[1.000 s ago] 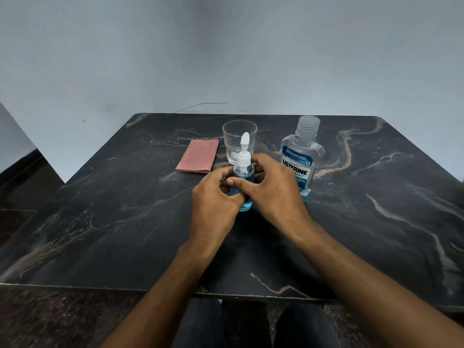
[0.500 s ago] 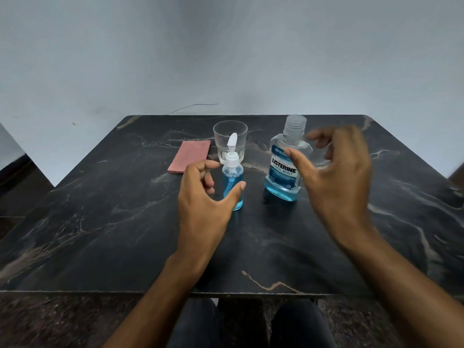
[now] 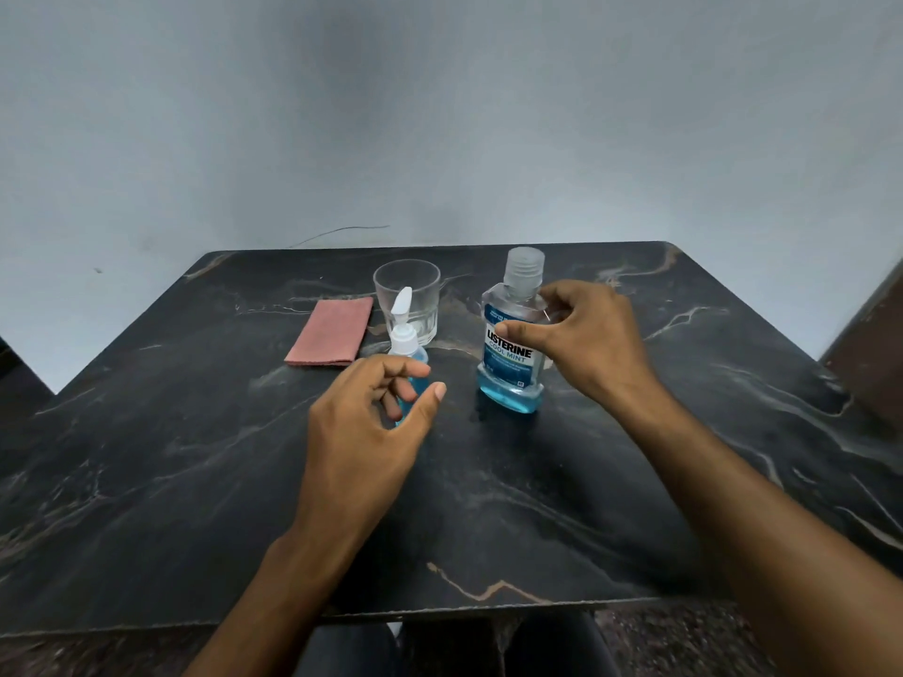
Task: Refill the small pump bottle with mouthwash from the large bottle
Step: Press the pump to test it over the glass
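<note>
Right hand [image 3: 589,342] is at the large bottle [image 3: 512,356]: the thumb lies across the top of the label and the fingers curl around the bottle's right shoulder, so it looks like a grasp, though I cannot tell how tight it is. Left hand [image 3: 364,422] is loosely curled with nothing inside, thumb and fingers apart, just in front of the small pump bottle [image 3: 406,351] and covering its lower part; whether a fingertip touches the bottle I cannot tell.

In the head view, both bottles stand upright on the dark marble table [image 3: 195,481]. The large one carries its clear cap and has blue liquid only near the bottom. The small one has its white pump head on and blue liquid inside. An empty glass [image 3: 408,305] stands directly behind the small bottle, so the pump nozzle is seen against it. A folded pink cloth [image 3: 332,330] lies flat to the left of the glass, apart from it. The large bottle is to the right of the glass, near but not touching.

Compared with half a second ago, the right hand was spread in the air beside the large bottle and has now reached it. The left hand has moved a little lower, in front of the small bottle. One second ago both hands were wrapped around the small bottle.
</note>
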Motion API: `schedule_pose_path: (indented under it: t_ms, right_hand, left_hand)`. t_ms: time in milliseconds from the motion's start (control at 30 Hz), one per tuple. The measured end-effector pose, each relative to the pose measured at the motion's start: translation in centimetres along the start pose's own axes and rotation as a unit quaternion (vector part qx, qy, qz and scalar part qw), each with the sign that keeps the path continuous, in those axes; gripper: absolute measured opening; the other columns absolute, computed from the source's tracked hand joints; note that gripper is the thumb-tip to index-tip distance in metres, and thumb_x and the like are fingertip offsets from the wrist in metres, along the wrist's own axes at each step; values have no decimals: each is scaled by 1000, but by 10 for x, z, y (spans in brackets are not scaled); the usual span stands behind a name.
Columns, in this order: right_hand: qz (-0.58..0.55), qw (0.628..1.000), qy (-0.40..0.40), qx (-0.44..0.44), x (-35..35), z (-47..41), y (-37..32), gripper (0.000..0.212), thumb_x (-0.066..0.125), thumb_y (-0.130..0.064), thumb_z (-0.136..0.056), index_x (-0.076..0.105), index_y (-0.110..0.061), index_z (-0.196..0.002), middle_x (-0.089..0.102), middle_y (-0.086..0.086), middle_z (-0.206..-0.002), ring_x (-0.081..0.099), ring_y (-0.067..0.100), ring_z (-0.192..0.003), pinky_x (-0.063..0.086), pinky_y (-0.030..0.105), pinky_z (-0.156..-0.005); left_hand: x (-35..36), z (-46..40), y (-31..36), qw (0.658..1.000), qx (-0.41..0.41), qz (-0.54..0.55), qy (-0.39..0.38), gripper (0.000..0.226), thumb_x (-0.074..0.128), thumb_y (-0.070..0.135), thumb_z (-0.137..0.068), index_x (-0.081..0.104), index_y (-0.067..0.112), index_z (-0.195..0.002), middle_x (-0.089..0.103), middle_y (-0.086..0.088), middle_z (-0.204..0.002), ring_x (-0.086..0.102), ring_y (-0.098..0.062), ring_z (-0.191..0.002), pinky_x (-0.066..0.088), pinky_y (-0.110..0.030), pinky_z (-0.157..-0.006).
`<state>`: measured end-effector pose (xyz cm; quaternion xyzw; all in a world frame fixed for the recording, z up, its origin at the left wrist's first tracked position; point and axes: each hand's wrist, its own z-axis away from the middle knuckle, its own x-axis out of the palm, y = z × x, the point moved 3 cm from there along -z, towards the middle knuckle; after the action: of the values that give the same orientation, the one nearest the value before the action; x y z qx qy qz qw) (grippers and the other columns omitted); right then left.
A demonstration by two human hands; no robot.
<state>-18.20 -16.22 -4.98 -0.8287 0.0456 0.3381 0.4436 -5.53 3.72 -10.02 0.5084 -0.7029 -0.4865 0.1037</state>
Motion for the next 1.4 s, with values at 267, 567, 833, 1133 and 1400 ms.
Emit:
schedule_pose_path:
  t_ms: [267, 567, 833, 1133, 1400]
  right_hand:
    - [-119, 991, -51, 25, -8, -38, 9, 41, 85, -29, -75, 72, -20, -113, 76, -10, -98, 70, 1, -86, 52, 23, -76]
    - [-134, 981, -127, 51, 4, -94, 27, 40, 77, -6, -82, 66, -7, -120, 71, -9, -93, 63, -14, -63, 42, 3, -50]
    - [-163, 962, -202, 88, 11, -107, 28, 37, 71, -7, -89, 56, -18, -121, 69, -2, -112, 63, 2, -93, 44, 13, -63]
    - [-131, 967, -194, 96, 4, -99, 28, 77, 84, -17, -76, 43, -20, -142, 58, 2, -131, 55, 19, -118, 48, 29, -89]
    - [-57, 986, 123, -101, 3, -1, -24, 44, 65, 1, -78, 59, -19, -117, 59, -2, -108, 59, 12, -92, 50, 14, -74]
  left_hand:
    - [-11, 2, -13, 998, -39, -5, 53, 28, 83, 35, -81, 56, 27, -80, 56, 6, -76, 48, -7, -64, 46, -21, -61]
    - [-7, -4, -22, 996, -72, 9, 43, 42, 92, 29, -72, 56, 31, -95, 59, 4, -95, 53, -7, -78, 47, -14, -66]
    - [-2, -8, -28, 995, -94, 5, 26, 49, 92, 34, -69, 55, 33, -101, 60, 7, -100, 59, -13, -87, 50, -25, -72]
    - [-7, -11, -30, 992, -117, 34, 5, 53, 93, 31, -70, 52, 38, -104, 60, 9, -102, 60, -3, -84, 55, -24, -70]
    - [-25, -48, -55, 979, -187, 74, 29, 29, 75, 11, -90, 60, 26, -110, 65, 4, -100, 61, -16, -88, 55, -42, -86]
